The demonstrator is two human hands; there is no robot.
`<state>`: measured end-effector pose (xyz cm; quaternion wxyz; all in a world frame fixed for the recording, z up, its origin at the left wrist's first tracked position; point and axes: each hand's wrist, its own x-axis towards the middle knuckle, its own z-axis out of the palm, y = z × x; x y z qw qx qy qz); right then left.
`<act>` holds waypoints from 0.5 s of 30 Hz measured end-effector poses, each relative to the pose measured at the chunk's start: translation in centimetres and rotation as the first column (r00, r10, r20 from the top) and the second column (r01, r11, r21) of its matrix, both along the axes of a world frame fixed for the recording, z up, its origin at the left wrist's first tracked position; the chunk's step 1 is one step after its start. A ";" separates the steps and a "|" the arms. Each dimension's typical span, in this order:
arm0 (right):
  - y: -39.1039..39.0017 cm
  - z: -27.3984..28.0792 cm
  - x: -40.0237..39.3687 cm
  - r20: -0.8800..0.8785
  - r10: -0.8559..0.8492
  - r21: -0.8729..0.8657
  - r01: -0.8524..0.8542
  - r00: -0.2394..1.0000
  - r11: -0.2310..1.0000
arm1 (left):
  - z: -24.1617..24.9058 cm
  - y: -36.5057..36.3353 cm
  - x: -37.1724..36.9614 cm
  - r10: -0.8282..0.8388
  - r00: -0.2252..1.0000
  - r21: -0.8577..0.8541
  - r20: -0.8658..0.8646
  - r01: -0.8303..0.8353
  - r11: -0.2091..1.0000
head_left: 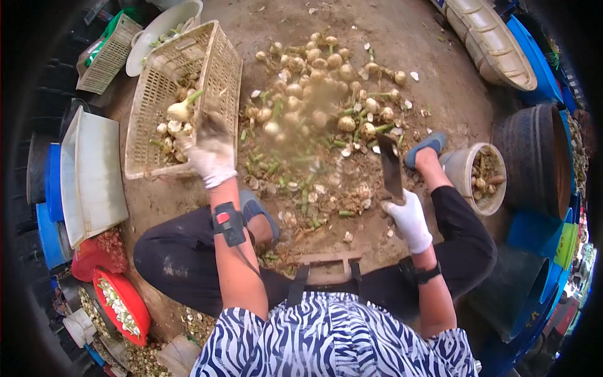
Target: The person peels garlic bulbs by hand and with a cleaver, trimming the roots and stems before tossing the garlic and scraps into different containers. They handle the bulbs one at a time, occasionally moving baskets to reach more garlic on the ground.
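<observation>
My left hand [212,151], in a dirty white glove, is over the near right side of a beige plastic crate [227,81]. Its thumb and fingers look apart, though the fingertips are blurred, and I see nothing between them. Just beyond it is a garlic bulb [180,111] with a green stem, above or on other bulbs in the crate. Gripped in my gloved right hand [409,220] is a knife [391,168] with a broad dark blade, pointing away from me. Ahead of the blade lies a heap of garlic bulbs [319,64], partly smudged in view.
Cut green stems [304,201] and peelings litter the ground between my feet. A whitish bucket [450,164] holding garlic scraps stands by my right foot. At left are a white tub [94,169] and a red basin [141,308]; a dark drum [524,147] stands at right.
</observation>
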<state>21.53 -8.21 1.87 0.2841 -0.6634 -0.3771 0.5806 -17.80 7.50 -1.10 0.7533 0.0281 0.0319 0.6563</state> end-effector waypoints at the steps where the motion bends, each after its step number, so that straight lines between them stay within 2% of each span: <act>1: 0.3 0.1 0.2 0.032 0.001 0.070 -0.003 0.999 0.998 | -5.0 0.9 -0.4 0.045 0.934 0.002 -0.355 -0.047 0.999; 2: 0.4 0.3 0.3 0.064 0.000 0.136 -0.009 0.998 0.991 | -10.0 1.9 -0.9 0.056 0.743 -0.002 -0.667 -0.077 0.997; 3: 0.8 1.5 -0.1 0.113 0.016 0.075 -0.024 0.994 0.997 | -15.0 2.9 0.1 0.050 0.099 0.031 -0.994 -0.186 0.982; 5: 0.4 0.4 0.4 0.064 0.017 0.097 -0.023 0.998 0.995 | -16.3 3.9 3.9 -0.218 -0.079 -0.188 -0.973 -0.286 0.940; 6: 0.1 0.1 0.5 0.103 0.015 0.067 -0.022 0.995 0.997 | -15.6 4.7 5.2 -0.148 -0.421 -0.069 -0.895 -0.196 0.978; 7: 0.0 -0.1 0.3 0.143 0.008 0.033 -0.013 0.990 0.999 | -15.0 5.4 6.4 -0.034 -0.704 0.014 -0.709 -0.062 0.998; 8: -0.1 -0.3 0.2 0.333 0.103 0.074 -0.135 0.937 0.988 | -16.5 6.1 7.4 0.092 -0.792 0.071 -0.604 0.061 0.996; 9: 0.1 -0.1 0.4 0.379 0.120 0.067 -0.157 0.918 0.985 | -17.8 6.8 8.1 0.267 -0.859 0.136 -0.437 0.230 0.964; 10: 0.3 0.3 0.0 0.372 0.143 0.054 -0.175 0.917 0.983 | -14.1 7.3 9.9 0.170 -0.867 -0.110 -0.468 0.248 0.962; 11: 0.2 0.6 -0.1 0.357 0.148 0.036 -0.172 0.922 0.985 | -19.6 8.2 9.5 0.416 -0.863 0.099 -0.289 0.405 0.909; 12: 0.4 0.8 -0.1 0.333 0.140 0.007 -0.150 0.933 0.989 | -17.4 9.6 11.6 0.331 -0.878 -0.133 -0.347 0.395 0.909; 13: 0.1 0.0 0.0 0.338 0.110 0.072 -0.142 0.935 0.987 | -17.8 9.9 12.1 0.279 -0.860 -0.138 -0.428 0.367 0.920; 14: 0.2 0.4 -0.2 0.226 0.057 0.088 -0.079 0.972 0.993 | -21.9 12.2 11.3 0.032 -0.857 -0.420 -0.515 0.284 0.862; 15: 0.2 -0.2 0.0 0.183 0.089 0.024 -0.095 0.979 0.995 | -31.3 12.1 8.5 0.274 -0.869 0.023 -0.413 0.291 0.956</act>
